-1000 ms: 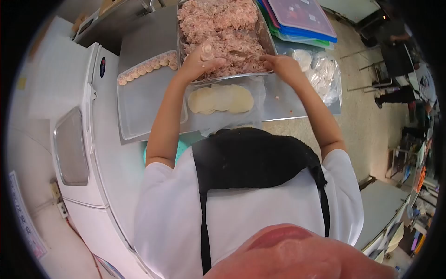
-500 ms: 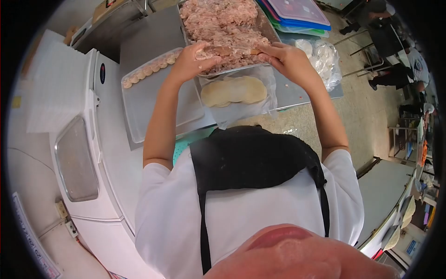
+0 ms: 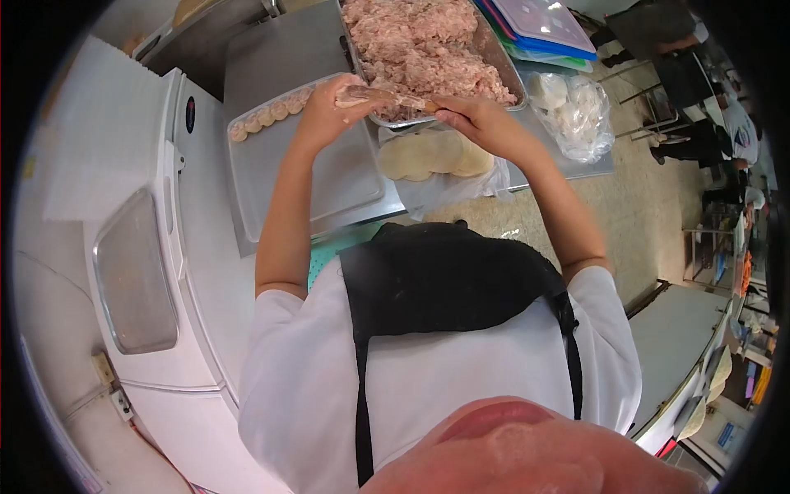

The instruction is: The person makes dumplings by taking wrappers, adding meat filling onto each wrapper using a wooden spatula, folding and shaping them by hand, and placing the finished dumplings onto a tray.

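Note:
My right hand (image 3: 477, 123) is closed on the handle of a wooden spatula (image 3: 424, 104), which points left. The blade end meets my left hand (image 3: 329, 111), whose fingers curl round what looks like a pale dumpling wrapper, mostly hidden, with meat smeared about it. Both hands are over the near edge of a metal pan (image 3: 403, 122) heaped with ground meat (image 3: 436, 62). Just below the pan, stacked round wrappers (image 3: 432, 155) lie on a plastic sheet (image 3: 444, 193). To the left is a tray (image 3: 309, 177) with a row of filled dumplings (image 3: 267, 118) along its far edge.
Coloured plastic lids (image 3: 547, 33) are stacked beyond the pan. A clear plastic bag (image 3: 572, 115) with pale contents sits at the table's right. A white refrigerator (image 3: 197, 230) stands close on my left. Other people (image 3: 716, 132) are at the far right.
My left hand and the spatula blade have moved left, away from the meat, to the pan's near-left corner. My right hand has shifted left and slightly down. The view has turned a little.

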Demonstrator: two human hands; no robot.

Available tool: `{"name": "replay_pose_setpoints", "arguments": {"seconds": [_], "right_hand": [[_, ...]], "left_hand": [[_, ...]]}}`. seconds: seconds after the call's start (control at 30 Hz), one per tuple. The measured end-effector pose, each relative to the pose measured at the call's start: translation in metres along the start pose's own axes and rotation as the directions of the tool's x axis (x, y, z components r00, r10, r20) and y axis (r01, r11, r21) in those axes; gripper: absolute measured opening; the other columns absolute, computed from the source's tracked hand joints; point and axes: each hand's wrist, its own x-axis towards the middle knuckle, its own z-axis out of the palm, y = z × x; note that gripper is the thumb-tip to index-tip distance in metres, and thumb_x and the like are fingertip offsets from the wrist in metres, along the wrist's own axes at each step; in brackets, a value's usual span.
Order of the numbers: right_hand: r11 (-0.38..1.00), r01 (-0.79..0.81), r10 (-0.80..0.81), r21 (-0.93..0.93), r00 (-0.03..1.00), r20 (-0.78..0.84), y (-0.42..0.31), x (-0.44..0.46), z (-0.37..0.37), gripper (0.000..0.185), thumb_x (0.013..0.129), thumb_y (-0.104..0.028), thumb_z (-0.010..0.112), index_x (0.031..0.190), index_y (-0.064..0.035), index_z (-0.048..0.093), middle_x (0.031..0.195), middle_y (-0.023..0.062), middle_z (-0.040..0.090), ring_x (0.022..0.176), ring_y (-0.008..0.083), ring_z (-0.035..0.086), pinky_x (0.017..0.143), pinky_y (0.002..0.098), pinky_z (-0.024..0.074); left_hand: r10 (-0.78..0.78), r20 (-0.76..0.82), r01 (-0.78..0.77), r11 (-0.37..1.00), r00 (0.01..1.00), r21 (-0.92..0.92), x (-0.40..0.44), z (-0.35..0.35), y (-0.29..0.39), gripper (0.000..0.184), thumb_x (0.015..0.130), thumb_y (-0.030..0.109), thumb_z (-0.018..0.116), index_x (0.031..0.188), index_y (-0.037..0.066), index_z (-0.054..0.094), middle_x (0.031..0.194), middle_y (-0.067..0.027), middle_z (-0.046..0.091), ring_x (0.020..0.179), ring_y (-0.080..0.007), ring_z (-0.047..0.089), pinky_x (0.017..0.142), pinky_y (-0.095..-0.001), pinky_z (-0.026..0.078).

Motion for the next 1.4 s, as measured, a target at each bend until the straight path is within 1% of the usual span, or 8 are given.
{"name": "replay_pose_setpoints", "arguments": {"seconds": [0.23, 0.37, 0.67, 0.77, 1.0, 1.2, 1.3, 1.4], "right_hand": [[0.948, -0.117, 0.145, 0.297, 0.987, -0.073, 0.044, -0.033, 0.012, 0.03, 0.096, -0.02, 0.054, 0.119, -0.0027, 0.062, 0.111, 0.0107, 0.067, 0.098, 0.0212, 0.063, 0.086, 0.033, 0.048], [0.842, -0.301, 0.34, 0.447, 0.94, -0.007, 0.064, -0.055, 0.011, 0.03, 0.096, -0.025, 0.056, 0.119, -0.0074, 0.064, 0.083, -0.003, 0.061, 0.068, 0.0052, 0.051, 0.058, 0.0218, 0.0424], [0.763, -0.451, 0.469, 0.464, 0.879, 0.083, 0.079, -0.065, -0.021, 0.034, 0.094, -0.026, 0.059, 0.118, -0.0025, 0.062, 0.077, -0.0017, 0.06, 0.071, 0.008, 0.052, 0.065, 0.026, 0.0452], [0.929, -0.141, 0.202, 0.343, 0.968, -0.149, 0.112, -0.066, -0.007, 0.034, 0.097, -0.03, 0.053, 0.116, -0.0044, 0.064, 0.077, 0.0003, 0.062, 0.069, 0.0141, 0.056, 0.062, 0.0309, 0.0448], [0.931, -0.051, 0.096, -0.36, 0.989, 0.109, 0.158, -0.006, -0.06, 0.027, 0.093, -0.026, 0.053, 0.09, -0.0026, 0.065, 0.08, 0.0141, 0.065, 0.079, 0.0339, 0.064, 0.07, 0.0429, 0.0484], [0.781, 0.386, -0.297, -0.49, 0.921, 0.252, 0.157, 0.013, -0.027, 0.025, 0.088, -0.026, 0.055, 0.074, -0.0084, 0.066, 0.072, 0.0109, 0.065, 0.069, 0.0283, 0.065, 0.062, 0.042, 0.052], [0.77, 0.351, -0.162, -0.533, 0.915, 0.369, 0.14, 0.03, -0.07, 0.028, 0.089, -0.029, 0.054, 0.074, -0.0082, 0.067, 0.074, 0.0115, 0.066, 0.071, 0.0282, 0.066, 0.063, 0.0414, 0.0522], [0.756, 0.381, -0.213, -0.532, 0.912, 0.35, 0.164, 0.051, -0.069, 0.024, 0.082, -0.024, 0.057, 0.073, -0.005, 0.069, 0.073, 0.0129, 0.067, 0.074, 0.0301, 0.068, 0.064, 0.041, 0.0539]], "left_hand": [[-0.131, -0.171, 0.167, 0.963, 0.976, 0.211, -0.016, -0.034, -0.076, 0.067, 0.067, 0.045, 0.08, 0.114, 0.001, 0.06, 0.104, -0.0161, 0.065, 0.101, -0.0275, 0.061, 0.087, -0.0361, 0.047], [-0.107, -0.269, 0.179, 0.949, 0.957, 0.26, -0.006, -0.018, -0.139, 0.062, 0.069, 0.037, 0.078, 0.117, 0.002, 0.06, 0.11, -0.0189, 0.064, 0.105, -0.0305, 0.061, 0.088, -0.0387, 0.047], [-0.096, -0.481, 0.318, 0.857, 0.872, 0.405, 0.028, 0.027, -0.139, 0.071, 0.075, 0.025, 0.076, 0.136, 0.009, 0.044, 0.121, -0.0171, 0.061, 0.106, -0.0332, 0.06, 0.089, -0.0401, 0.047], [-0.015, -0.508, 0.276, 0.853, 0.861, 0.443, 0.035, 0.033, -0.137, 0.075, 0.077, 0.022, 0.074, 0.14, 0.01, 0.037, 0.124, -0.0171, 0.059, 0.107, -0.0328, 0.06, 0.089, -0.0404, 0.047], [-0.095, -0.42, 0.272, 0.882, 0.902, 0.386, 0.021, 0.038, -0.123, 0.074, 0.079, 0.013, 0.071, 0.143, 0.01, 0.034, 0.131, -0.0199, 0.053, 0.106, -0.0351, 0.06, 0.09, -0.0407, 0.047], [0.41, -0.45, 0.121, 0.619, 0.793, 0.776, 0.006, 0.057, -0.103, 0.046, 0.084, 0.013, 0.066, 0.127, 0.008, 0.054, 0.113, -0.0144, 0.06, 0.086, -0.0287, 0.061, 0.078, -0.038, 0.049], [-0.094, -0.549, 0.279, 0.923, 0.831, 0.265, -0.014, 0.1, -0.001, 0.031, 0.085, 0.017, 0.067, 0.113, 0.005, 0.061, 0.106, -0.014, 0.06, 0.095, -0.0313, 0.059, 0.082, -0.0415, 0.048], [-0.2, -0.449, 0.305, 0.937, 0.871, 0.173, -0.035, 0.143, 0.01, 0.036, 0.08, 0.02, 0.07, 0.112, 0.005, 0.061, 0.098, -0.0145, 0.059, 0.081, -0.0276, 0.06, 0.073, -0.0396, 0.049]]}}
